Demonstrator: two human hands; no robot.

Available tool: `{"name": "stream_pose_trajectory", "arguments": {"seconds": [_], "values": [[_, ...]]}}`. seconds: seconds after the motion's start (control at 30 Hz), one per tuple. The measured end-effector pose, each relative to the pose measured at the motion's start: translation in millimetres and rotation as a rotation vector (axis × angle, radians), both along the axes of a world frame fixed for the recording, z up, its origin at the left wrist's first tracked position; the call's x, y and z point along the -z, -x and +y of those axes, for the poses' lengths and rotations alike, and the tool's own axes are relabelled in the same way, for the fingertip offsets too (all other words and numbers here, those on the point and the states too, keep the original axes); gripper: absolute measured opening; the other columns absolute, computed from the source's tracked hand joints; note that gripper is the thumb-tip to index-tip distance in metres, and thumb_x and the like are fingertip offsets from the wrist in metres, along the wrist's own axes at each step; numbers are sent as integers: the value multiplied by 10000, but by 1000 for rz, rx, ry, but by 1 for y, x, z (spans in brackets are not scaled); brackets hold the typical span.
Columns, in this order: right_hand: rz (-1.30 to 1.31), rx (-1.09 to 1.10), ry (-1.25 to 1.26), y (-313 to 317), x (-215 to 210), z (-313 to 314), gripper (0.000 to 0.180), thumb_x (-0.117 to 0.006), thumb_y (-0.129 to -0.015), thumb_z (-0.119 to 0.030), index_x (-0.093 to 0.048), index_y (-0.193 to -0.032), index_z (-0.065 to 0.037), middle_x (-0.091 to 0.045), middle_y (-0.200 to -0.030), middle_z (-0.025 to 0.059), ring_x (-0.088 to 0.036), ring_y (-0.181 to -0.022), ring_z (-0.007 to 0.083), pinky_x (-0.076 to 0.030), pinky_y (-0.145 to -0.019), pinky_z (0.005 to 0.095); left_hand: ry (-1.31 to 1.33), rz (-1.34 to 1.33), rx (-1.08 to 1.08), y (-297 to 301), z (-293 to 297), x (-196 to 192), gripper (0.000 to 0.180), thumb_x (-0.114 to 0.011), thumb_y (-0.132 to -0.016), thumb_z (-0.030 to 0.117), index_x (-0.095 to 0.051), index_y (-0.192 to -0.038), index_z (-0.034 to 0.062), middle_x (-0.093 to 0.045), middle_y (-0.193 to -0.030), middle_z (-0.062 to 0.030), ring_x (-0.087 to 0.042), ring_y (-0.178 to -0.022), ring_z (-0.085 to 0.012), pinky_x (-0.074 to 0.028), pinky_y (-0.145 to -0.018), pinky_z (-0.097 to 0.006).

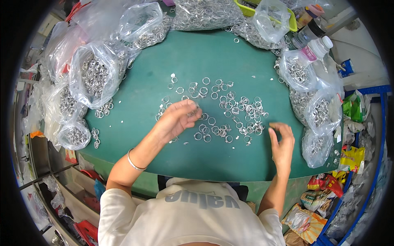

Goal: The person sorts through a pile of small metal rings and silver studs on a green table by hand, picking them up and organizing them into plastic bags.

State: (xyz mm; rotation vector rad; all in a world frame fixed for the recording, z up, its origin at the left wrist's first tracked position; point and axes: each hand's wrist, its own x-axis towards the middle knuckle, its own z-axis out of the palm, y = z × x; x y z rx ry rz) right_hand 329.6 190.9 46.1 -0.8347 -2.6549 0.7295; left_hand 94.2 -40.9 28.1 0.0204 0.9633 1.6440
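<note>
Many loose silver-coloured finger rings lie scattered over the middle of the green tabletop. Above the left part of this spread is my left hand, its thumb and fingers closed in a pinch. A faint silvery glint shows at the fingertips, but what they hold is too small to make out. My right hand is just right of the scattered rings, fingers curved and thumb apart, with nothing visible between them. A silver bangle circles my left forearm.
Clear plastic bags of rings line the table's left, far and right sides. A yellow-green basket stands at the far right, near a white bottle. Blue shelving with colourful packets stands beyond the right edge.
</note>
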Motion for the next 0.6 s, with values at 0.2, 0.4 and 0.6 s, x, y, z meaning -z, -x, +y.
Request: {"name": "stream_pose_trajectory", "arguments": {"seconds": [0.2,0.4,0.6], "values": [[55,-167,-207,65,9,-12,392,-664,-760,-17,-590,-1144,-46,-531,-1146,126,-487,-1026,296,-375,-869,397,96,479,69,-25,8,-1,254,-593,-866,-37,-564,-1109,29,-603,-983,-13,-521,-746,-34,-398,-597,-169],[162,-188,-144,59,16,-8,147,-653,-766,-9,-614,-904,-36,-592,-910,81,-540,-885,268,-375,-805,369,218,712,125,-29,-10,10,305,-572,-885,-23,-579,-1187,16,-636,-1041,-48,-537,-777,-47,-441,-656,-188],[238,-132,-124,57,10,-29,72,-651,-780,-22,-616,-842,-35,-600,-877,87,-559,-857,266,-387,-752,361,162,608,9,-19,-27,-17,314,-569,-885,-23,-573,-1199,-11,-657,-1036,-75,-573,-827,-64,-478,-690,-212]]}}
